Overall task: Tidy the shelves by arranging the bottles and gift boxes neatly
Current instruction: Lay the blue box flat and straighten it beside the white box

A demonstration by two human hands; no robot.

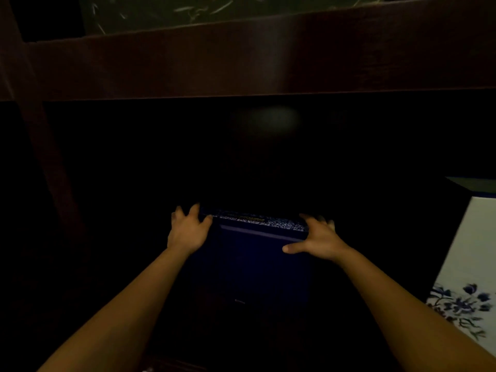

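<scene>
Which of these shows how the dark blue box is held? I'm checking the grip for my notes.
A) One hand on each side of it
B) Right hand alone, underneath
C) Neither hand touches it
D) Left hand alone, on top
A: the left hand and right hand clasp opposite sides of the dark blue box near its patterned far edge.

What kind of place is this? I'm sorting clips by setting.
Probably a dim display or storage shelf unit: dark wooden shelf board overhead, a dark blue gift box held by both hands, a white floral box beside it.

Dim shop shelving [241,55], gift boxes [467,264]
</scene>
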